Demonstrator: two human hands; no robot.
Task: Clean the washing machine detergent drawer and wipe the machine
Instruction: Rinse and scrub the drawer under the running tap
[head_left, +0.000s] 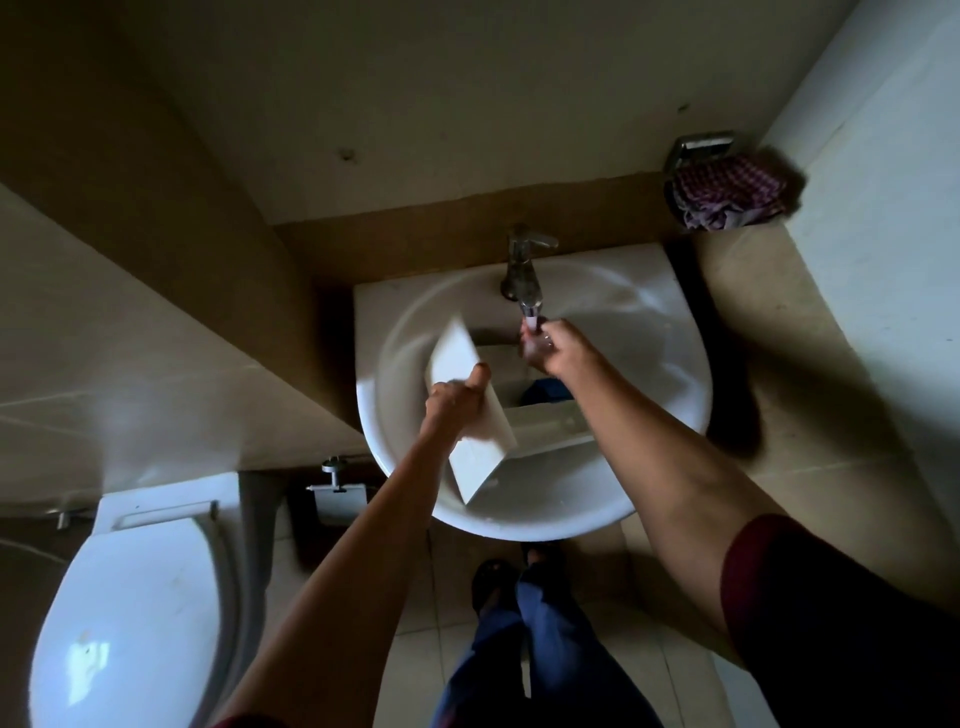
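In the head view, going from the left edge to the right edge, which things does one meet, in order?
toilet → left hand gripping the drawer → tap → checked cloth

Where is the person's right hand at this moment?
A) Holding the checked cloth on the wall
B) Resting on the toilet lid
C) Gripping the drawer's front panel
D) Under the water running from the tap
D: the right hand is in the stream of water below the tap, while the left hand grips the white drawer over the sink.
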